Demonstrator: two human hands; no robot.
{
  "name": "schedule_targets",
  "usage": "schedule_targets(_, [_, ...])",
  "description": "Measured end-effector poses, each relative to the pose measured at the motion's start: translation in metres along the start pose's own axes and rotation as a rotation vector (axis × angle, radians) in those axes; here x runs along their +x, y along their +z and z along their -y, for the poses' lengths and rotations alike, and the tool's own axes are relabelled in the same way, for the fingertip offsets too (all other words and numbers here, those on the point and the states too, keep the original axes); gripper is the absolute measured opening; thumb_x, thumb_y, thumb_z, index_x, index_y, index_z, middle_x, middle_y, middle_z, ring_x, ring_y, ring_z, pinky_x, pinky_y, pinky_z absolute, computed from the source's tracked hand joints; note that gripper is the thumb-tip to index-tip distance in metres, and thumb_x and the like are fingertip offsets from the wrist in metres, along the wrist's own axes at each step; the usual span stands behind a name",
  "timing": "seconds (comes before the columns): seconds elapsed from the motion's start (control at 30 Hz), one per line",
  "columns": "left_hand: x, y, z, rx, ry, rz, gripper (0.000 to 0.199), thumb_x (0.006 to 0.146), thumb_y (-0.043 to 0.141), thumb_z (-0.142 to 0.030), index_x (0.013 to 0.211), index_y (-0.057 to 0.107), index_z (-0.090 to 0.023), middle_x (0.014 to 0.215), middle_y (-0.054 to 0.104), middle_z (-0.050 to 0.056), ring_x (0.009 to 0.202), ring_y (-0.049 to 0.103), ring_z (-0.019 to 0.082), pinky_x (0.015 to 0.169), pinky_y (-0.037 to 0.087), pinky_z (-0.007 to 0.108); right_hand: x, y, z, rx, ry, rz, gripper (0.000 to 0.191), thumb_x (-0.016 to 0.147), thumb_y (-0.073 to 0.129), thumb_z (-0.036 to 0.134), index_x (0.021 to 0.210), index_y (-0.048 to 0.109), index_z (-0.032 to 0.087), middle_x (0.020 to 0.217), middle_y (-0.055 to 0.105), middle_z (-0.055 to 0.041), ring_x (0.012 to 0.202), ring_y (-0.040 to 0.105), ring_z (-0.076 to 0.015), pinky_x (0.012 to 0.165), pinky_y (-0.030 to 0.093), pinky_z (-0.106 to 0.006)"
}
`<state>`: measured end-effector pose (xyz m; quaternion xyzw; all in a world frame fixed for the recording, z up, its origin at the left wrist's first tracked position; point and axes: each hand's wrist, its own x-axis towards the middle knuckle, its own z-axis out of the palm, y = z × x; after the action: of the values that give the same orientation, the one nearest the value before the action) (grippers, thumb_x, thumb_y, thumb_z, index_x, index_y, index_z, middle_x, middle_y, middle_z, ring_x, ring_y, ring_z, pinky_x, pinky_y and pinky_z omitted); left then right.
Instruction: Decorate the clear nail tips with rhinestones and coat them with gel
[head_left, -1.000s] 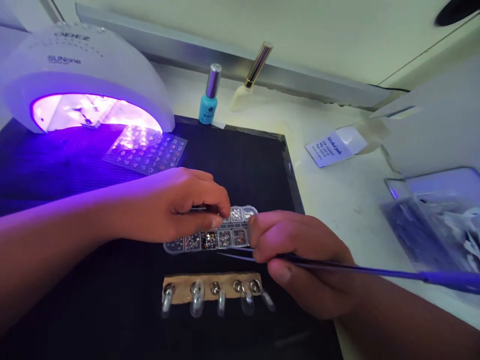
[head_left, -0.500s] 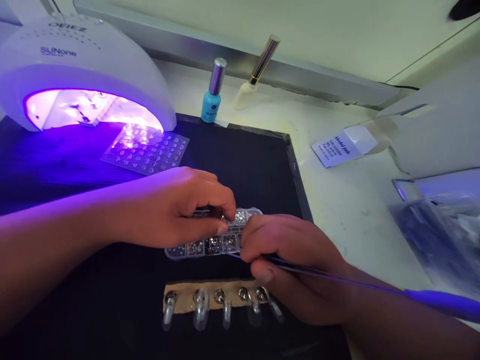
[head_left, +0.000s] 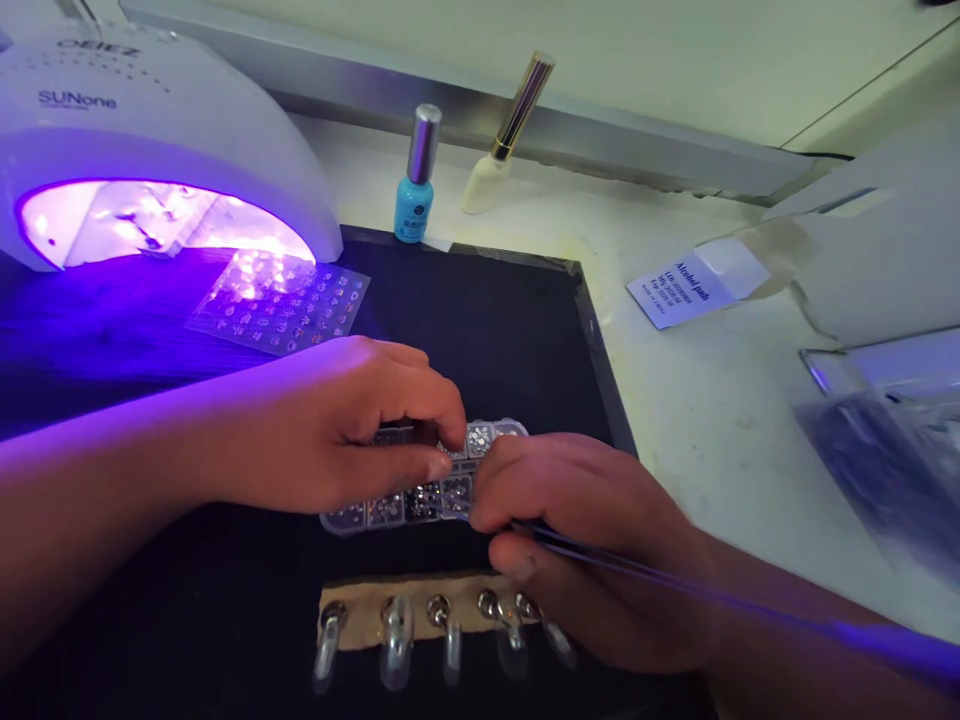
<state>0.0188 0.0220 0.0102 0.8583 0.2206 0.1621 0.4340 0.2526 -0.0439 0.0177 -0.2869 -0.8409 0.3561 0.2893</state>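
A clear compartment case [head_left: 386, 510] of small rhinestones lies on the black mat. My left hand [head_left: 375, 420] reaches over it from the left, thumb and curled forefinger closed on the case's middle. My right hand [head_left: 577, 540] holds thin metal tweezers [head_left: 600, 556] between thumb and fingers; their tips are in the lower row of compartments. Its fingers cover the case's right end. Below the case, a tan strip [head_left: 360, 605] carries several clear nail tips [head_left: 397, 645] on metal stands, and my right thumb is close to its right end.
A glowing white nail lamp [head_left: 172, 110] stands at the back left, with a sticker sheet [head_left: 281, 305] before it. Behind the mat are a blue bottle [head_left: 413, 210] and a cream bottle [head_left: 487, 185]. An alcohol pads box [head_left: 686, 285] and a plastic bag [head_left: 877, 470] lie right.
The tweezer tips have shifted slightly left within the lower compartments, with my right hand following. My left hand keeps its grip. The whole view has shifted slightly.
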Motion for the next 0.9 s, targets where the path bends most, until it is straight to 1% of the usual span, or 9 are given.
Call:
schedule_targets(0.27, [0.0009,-0.0009,-0.0007,0.002,0.014,0.010,0.007,0.096,0.062,-0.021,0.095,0.070,-0.021,0.083,0.064,-0.002,0.076,0.060,0.011,0.068,0.042,0.023,-0.0029,0.0008,0.0014,-0.050,0.017,-0.004,0.021,0.106,0.052,0.033,0.092,0.058,0.019,0.077,0.061,0.0015,0.072,0.058,-0.0099,0.069,0.049,-0.022])
schedule_targets(0.5, [0.0003,-0.0008,-0.0009,0.003,-0.007,0.009,0.009,0.096,0.061,-0.023,0.095,0.070,-0.022,0.084,0.064,-0.003,0.076,0.060,0.011,0.067,0.043,0.023,-0.0035,0.0006,0.0012,-0.033,0.020,-0.022,0.016,0.105,0.054,0.030,0.094,0.058,0.019,0.079,0.060,0.0019,0.073,0.056,-0.0089,0.068,0.048,-0.020])
schedule_targets(0.67, [0.0003,-0.0012,-0.0007,0.012,-0.015,0.016,0.009,0.096,0.061,-0.024,0.095,0.071,-0.022,0.083,0.064,-0.002,0.075,0.060,0.012,0.066,0.042,0.023,-0.0008,0.0011,-0.0005,-0.032,0.022,-0.022,0.019,0.106,0.051,0.031,0.093,0.058,0.019,0.081,0.061,0.0003,0.075,0.057,-0.0103,0.068,0.048,-0.022])
schedule_targets(0.83, [0.0000,-0.0005,0.0007,-0.005,0.007,-0.004,0.008,0.095,0.062,-0.023,0.094,0.070,-0.022,0.082,0.064,-0.001,0.073,0.060,0.012,0.064,0.042,0.024,0.0008,0.0002,0.0010,0.003,-0.015,-0.011,0.018,0.105,0.053,0.028,0.090,0.056,0.019,0.077,0.059,0.0022,0.072,0.055,-0.0096,0.067,0.047,-0.021])
schedule_targets(0.9, [0.0000,-0.0003,0.0010,-0.005,0.012,-0.004,0.009,0.095,0.061,-0.023,0.094,0.070,-0.022,0.082,0.064,-0.001,0.074,0.060,0.012,0.065,0.042,0.024,0.0015,0.0001,0.0015,0.008,-0.007,-0.006,0.019,0.105,0.053,0.028,0.089,0.056,0.019,0.077,0.059,0.0023,0.071,0.054,-0.0097,0.067,0.047,-0.022])
